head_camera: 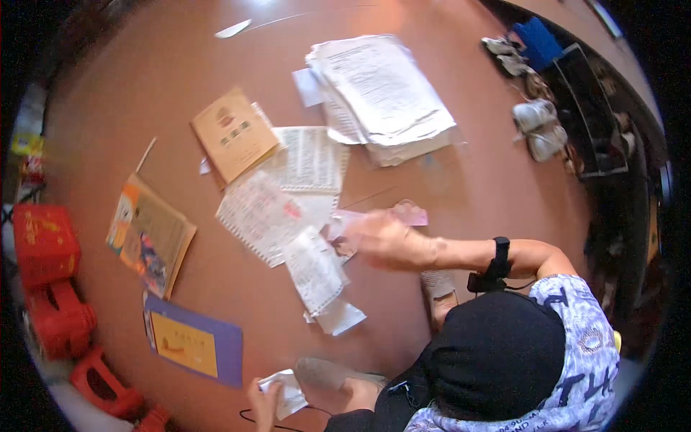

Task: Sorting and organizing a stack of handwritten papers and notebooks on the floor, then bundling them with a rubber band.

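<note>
My left hand (264,402) pinches a small folded white paper (286,393) at the bottom, close to my shoe. Blurred by motion, my right hand (388,240) is over the middle of the floor, with pinkish slips (414,214) beside it; whether it grips one is unclear. To its left, written slips (316,272) overlap a perforated sheet with red marks (264,216) and a printed sheet (307,156). A tan booklet (235,135) lies partly on these sheets. Farther up is a thick stack of printed papers (383,92).
An illustrated booklet (154,235) and a purple folder with a yellow panel (186,343) lie at left. Red plastic stools (59,318) line the left edge. Shoes (540,127), a blue box (537,43) and a dark rack (591,108) stand at right. A white piece (233,29) lies far ahead.
</note>
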A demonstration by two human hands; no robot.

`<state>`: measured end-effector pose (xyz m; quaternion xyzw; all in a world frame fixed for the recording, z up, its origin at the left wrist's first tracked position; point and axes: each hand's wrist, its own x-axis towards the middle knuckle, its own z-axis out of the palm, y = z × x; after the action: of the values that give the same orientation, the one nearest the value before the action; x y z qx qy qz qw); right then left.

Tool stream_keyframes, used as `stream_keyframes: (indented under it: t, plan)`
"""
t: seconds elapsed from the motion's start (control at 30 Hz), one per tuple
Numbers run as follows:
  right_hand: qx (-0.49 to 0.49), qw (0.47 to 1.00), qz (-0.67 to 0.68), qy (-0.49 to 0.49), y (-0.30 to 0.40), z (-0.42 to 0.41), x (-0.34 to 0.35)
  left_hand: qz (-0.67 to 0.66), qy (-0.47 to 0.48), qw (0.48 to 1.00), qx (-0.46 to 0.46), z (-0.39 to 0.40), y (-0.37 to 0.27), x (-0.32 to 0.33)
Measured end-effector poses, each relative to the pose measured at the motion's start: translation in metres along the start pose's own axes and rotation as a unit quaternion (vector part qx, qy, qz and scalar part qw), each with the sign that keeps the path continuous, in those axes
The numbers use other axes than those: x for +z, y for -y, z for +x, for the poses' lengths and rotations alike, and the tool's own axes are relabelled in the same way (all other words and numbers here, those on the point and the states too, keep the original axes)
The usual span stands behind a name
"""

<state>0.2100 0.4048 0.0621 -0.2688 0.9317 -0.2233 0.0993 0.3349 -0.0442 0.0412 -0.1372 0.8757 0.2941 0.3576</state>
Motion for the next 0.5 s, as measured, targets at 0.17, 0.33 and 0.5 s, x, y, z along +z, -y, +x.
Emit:
stream_keyframes:
  t: [0.17,0.33,0.5]
  plan:
    - [0.422,0.880,-0.051,-0.211,-0.112,-0.087,-0.007,-0.205,-0.067,0.976,0.034,0.044,-0.071,-0.032]
    - [0.525,0.837,-0.066,-0.140,-0.156,-0.104,0.014,-0.302,0.059,0.950,0.050,0.044,-0.139,-0.027]
    - [0.475,0.847,0.025,-0.237,-0.159,-0.105,0.027,-0.366,0.146,0.919,0.022,0.029,-0.161,-0.005]
